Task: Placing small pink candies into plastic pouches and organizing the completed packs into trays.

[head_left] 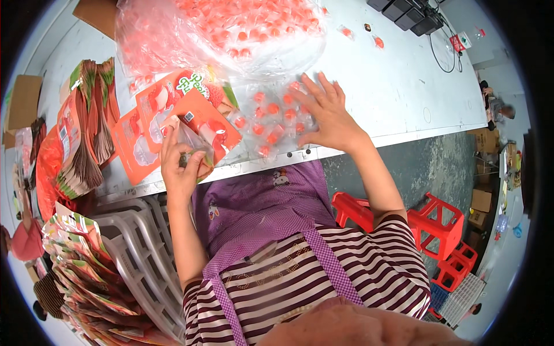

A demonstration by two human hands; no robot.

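My left hand [180,164] is closed on a red printed pouch [203,120] at the table's front edge. The end of this pouch nearest me gapes, with clear film showing by my thumb. More flat red pouches [134,151] lie beneath and left of it. My right hand [330,114] has its fingers spread, at the right side of a loose group of small wrapped red candies [272,108]. Its fingertips reach over the outermost pieces, and I cannot tell whether they touch. No candy shows gripped in it.
A big clear bag [254,29] of the same wrapped candies lies at the back. Stacked pouches [86,127] stand at the left, above grey plastic crates [135,242] and a heap of pouches [95,277]. Red stools [435,225] stand right; black devices [410,14] sit far right.
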